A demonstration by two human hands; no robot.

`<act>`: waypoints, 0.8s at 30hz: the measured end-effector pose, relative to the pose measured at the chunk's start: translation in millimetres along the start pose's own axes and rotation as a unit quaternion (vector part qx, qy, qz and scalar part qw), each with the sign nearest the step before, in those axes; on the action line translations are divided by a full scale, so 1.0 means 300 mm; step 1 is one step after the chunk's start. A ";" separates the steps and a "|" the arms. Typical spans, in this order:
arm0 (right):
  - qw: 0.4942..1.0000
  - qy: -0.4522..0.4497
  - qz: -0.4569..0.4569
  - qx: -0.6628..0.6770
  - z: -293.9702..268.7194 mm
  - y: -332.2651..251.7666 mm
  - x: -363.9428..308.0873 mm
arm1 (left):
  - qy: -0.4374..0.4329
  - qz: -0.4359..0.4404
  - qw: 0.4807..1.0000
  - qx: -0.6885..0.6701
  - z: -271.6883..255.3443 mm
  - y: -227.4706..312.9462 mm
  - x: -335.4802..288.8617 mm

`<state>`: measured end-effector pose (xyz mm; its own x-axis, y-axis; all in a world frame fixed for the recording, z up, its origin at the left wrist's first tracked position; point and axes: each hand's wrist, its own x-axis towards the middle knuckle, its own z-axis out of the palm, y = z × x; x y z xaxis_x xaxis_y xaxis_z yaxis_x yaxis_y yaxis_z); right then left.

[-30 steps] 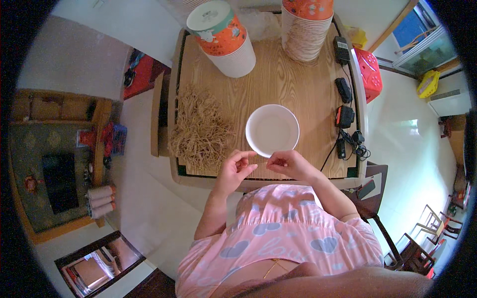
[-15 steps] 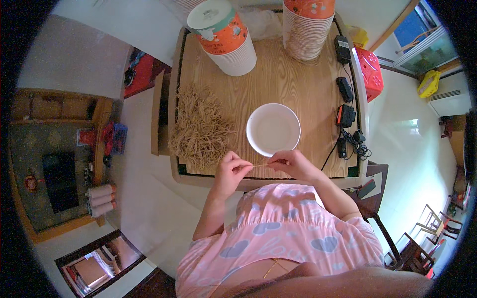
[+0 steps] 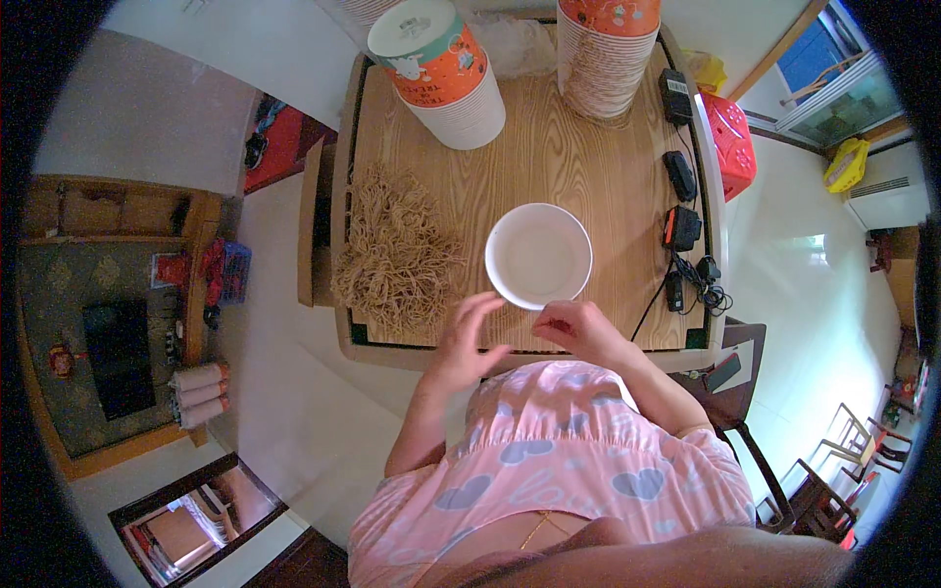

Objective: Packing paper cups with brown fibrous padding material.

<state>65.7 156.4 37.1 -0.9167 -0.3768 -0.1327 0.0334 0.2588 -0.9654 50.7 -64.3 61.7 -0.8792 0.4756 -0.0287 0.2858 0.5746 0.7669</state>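
My left hand (image 3: pixel 469 338) is open, thumb and fingers spread apart, its fingertips near the front left rim of a white paper tub (image 3: pixel 539 257). My right hand (image 3: pixel 580 331) is closed in a pinch just in front of the tub's near rim. Whatever is between its fingers is too small or hidden to make out. The tub stands upright on the wood-grain table (image 3: pixel 613 265). Left of it lies a tangled heap of tan twine strands (image 3: pixel 397 253).
Stacked paper tubs (image 3: pixel 446 83) stand upside down at the back left, and another stack (image 3: pixel 608 69), wound with tan strands, at the back right. Clear plastic (image 3: pixel 515 47) lies between them. Black adapters and cables (image 3: pixel 681 230) line the right edge. A red stool (image 3: pixel 727 147) stands beyond.
A thin tan strand was stretched between both pinching hands. My left hand has let go and spread its fingers. My right hand has shifted slightly right, still pinched; the strand no longer shows.
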 end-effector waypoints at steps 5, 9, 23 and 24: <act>0.995 0.062 -0.073 -0.010 0.029 -0.047 0.022 | -0.062 -0.090 0.949 -0.297 0.124 0.085 0.065; 0.996 0.066 -0.028 -0.055 -0.013 -0.036 0.016 | 0.018 -0.138 0.933 -0.333 0.166 0.027 0.049; 0.991 0.079 -0.105 -0.020 -0.060 -0.040 0.002 | 0.064 -0.188 0.918 -0.342 0.180 0.000 0.052; 0.991 0.080 -0.105 -0.021 -0.059 -0.031 0.003 | 0.054 -0.187 0.921 -0.338 0.178 -0.004 0.050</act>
<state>57.5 169.5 50.0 -0.9529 -0.2822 0.1112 -0.1790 0.2270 -0.9573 57.5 -22.1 26.0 -0.9108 0.2391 -0.3364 -0.3156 0.1219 0.9410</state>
